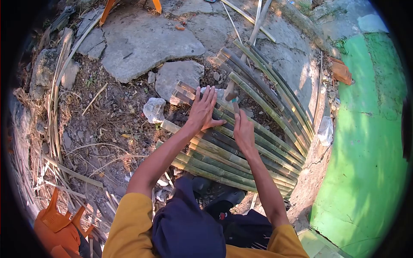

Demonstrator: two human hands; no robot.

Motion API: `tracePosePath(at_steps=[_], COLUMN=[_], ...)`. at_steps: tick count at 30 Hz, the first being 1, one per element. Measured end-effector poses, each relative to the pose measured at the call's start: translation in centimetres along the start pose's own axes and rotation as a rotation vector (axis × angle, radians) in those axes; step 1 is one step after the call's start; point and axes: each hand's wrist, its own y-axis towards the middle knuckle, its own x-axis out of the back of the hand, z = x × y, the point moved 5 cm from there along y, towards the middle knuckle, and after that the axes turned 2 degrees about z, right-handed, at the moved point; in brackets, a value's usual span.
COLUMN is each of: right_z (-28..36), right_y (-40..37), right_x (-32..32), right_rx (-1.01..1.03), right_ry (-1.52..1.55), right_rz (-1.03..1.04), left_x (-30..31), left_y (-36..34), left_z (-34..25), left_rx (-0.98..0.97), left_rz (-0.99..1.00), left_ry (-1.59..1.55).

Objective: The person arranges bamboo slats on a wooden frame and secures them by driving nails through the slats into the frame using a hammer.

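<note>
Many split bamboo slats (pixel 266 142) lie side by side in a fan, some green and some dark, close together at the right end and spread apart at the left. My left hand (pixel 203 111) rests on the slats near their spread ends, fingers stretched out and thumb to the side. Closed round the handle of a hammer (pixel 231 93), my right hand (pixel 244 132) is just to the right of it, above the slats. The hammer's head is small and partly blurred, with a teal patch near it.
Flat broken stone slabs (pixel 146 45) and a white rock (pixel 154 110) lie beyond the slats. Thin bamboo strips (pixel 53 112) are piled at left, near an orange plastic chair (pixel 56 219). A green painted surface (pixel 357 163) runs along the right. A brick (pixel 340 71) sits beside it.
</note>
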Motion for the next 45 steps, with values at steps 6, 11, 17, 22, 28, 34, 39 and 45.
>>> tracePosePath(at_steps=[6,11,17,22,28,34,39,45], right_z=[2.3,-2.3,1.7,-2.7,-2.8,-0.8,-1.4,1.0], right_y=[-0.3,-1.3,0.0,-1.8,-0.5,-2.1,-0.4,-0.4], right_x=[2.9,-2.3,4.4,-2.2,0.3,0.5,-2.7,3.2], right_rx=[-0.018,-0.185,-0.171,-0.215,-0.146,-0.062,-0.163,-0.116], right_ry=[0.335,-0.029,0.287,-0.061,0.091,0.295,0.009,0.319], right_rz=[-0.420,0.021,-0.214,0.008,-0.063,-0.377,0.020,-0.221], left_x=[0.0,0.5,0.1,0.3,0.6,0.3,0.0,0.2], left_y=[0.0,0.3,0.1,0.3,0.8,0.3,0.3,0.5], left_z=[-0.1,-0.2,0.0,-0.3,-0.4,-0.5,-0.3,-0.6], left_rx=[-0.004,-0.016,-0.005,-0.019,-0.025,-0.029,-0.025,-0.012], left_rz=[-0.022,0.000,0.013,-0.027,-0.021,-0.014,0.035,0.035], left_ry=[0.001,0.018,0.022,-0.002,0.011,0.000,0.039,-0.004])
